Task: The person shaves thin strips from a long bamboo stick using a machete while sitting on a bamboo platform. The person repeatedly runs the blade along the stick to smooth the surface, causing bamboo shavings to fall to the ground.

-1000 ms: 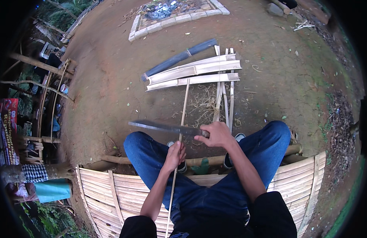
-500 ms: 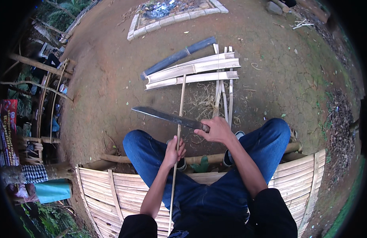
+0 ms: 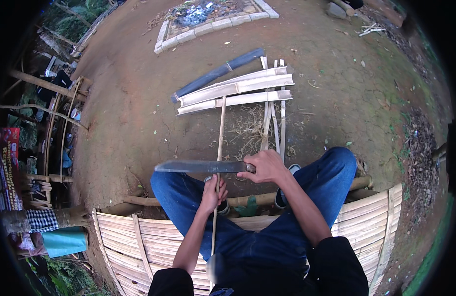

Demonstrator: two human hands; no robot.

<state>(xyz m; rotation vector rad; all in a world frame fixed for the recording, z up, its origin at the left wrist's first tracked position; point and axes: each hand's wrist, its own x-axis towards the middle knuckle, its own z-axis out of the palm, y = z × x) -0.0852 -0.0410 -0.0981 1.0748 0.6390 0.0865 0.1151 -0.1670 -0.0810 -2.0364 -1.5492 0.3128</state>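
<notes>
My left hand is closed around a long, thin bamboo strip, which runs from my lap out toward the split bamboo on the ground. In my right hand is the handle of a machete. Its dark blade lies across the strip, just beyond my left fingers, with the tip pointing left. Whether the edge bites into the strip I cannot tell. Beyond the blade, several split bamboo halves lie on the ground beside a dark bamboo pole.
I sit on a bamboo slat bench. Narrow bamboo strips and curled shavings lie on the earth ahead. A brick-edged fire pit is farther off. Pole rails and a banner stand at the left.
The machete blade has swung from slanting across the strip to nearly level, and come slightly nearer to me. My left hand still grips the strip. The whole view has shifted slightly.
</notes>
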